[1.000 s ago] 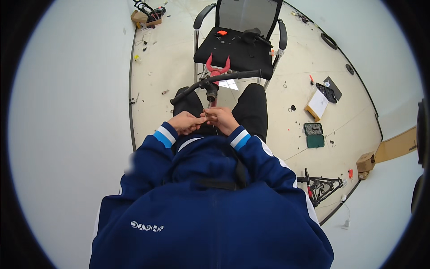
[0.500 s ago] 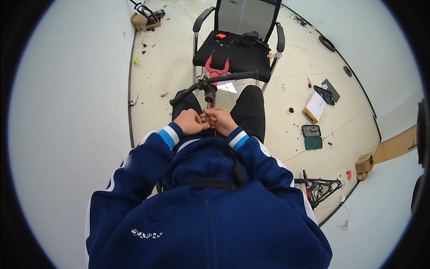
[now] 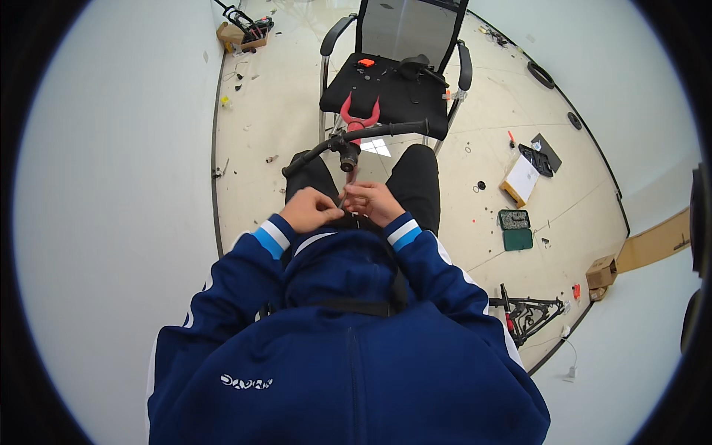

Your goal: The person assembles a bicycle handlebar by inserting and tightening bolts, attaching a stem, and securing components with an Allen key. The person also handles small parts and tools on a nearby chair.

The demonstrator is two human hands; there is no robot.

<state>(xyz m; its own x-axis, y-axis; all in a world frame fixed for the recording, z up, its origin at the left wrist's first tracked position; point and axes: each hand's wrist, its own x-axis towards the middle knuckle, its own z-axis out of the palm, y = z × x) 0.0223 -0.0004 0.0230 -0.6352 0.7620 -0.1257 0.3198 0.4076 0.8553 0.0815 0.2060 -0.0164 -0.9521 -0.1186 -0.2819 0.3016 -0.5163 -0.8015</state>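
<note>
On pale floor (image 3: 259, 170), open green case (image 3: 518, 239) of grey bits (image 3: 514, 220); left hand (image 3: 310, 211), right hand (image 3: 374, 202): fingertip pinch on thin rod (image 3: 342, 202).

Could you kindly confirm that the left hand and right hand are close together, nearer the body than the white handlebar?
Not quite: the head view shows that the handlebar is black. The left hand and right hand are indeed close together, nearer the body.
</note>
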